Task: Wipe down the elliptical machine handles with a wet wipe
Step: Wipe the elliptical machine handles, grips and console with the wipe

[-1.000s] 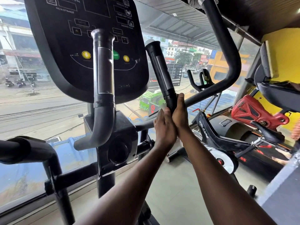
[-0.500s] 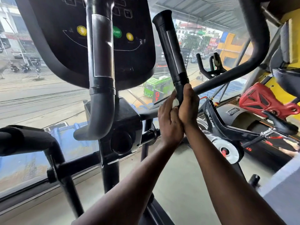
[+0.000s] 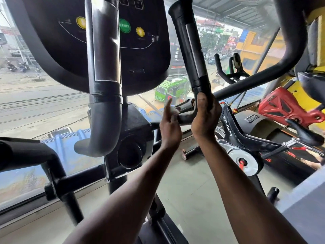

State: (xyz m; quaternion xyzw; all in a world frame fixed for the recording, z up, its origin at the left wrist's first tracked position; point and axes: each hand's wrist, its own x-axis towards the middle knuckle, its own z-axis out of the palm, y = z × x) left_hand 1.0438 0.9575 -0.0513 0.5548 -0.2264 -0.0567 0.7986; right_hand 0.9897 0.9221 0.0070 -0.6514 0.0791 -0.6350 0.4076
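Note:
The elliptical's right fixed handle [image 3: 190, 44] is a black upright tube with a silver sensor strip. My right hand [image 3: 204, 117] grips it just below the black collar, where the tube bends. My left hand [image 3: 169, 125] is beside it to the left and holds a small white wet wipe [image 3: 173, 110] against the bend of the tube, with the index finger pointing up. The left fixed handle [image 3: 104, 55], grey with a silver sensor plate, stands in front of the black console [image 3: 146, 55].
A black moving arm [image 3: 26, 152] reaches in from the left and another [image 3: 290, 55] curves down at top right. A spin bike [image 3: 246, 138] and a red machine [image 3: 284, 106] stand to the right. A window onto a street fills the front.
The view has moved closer and lower. My left hand has slid away from my right hand to the left, onto the bend of the tube, and the wipe now shows.

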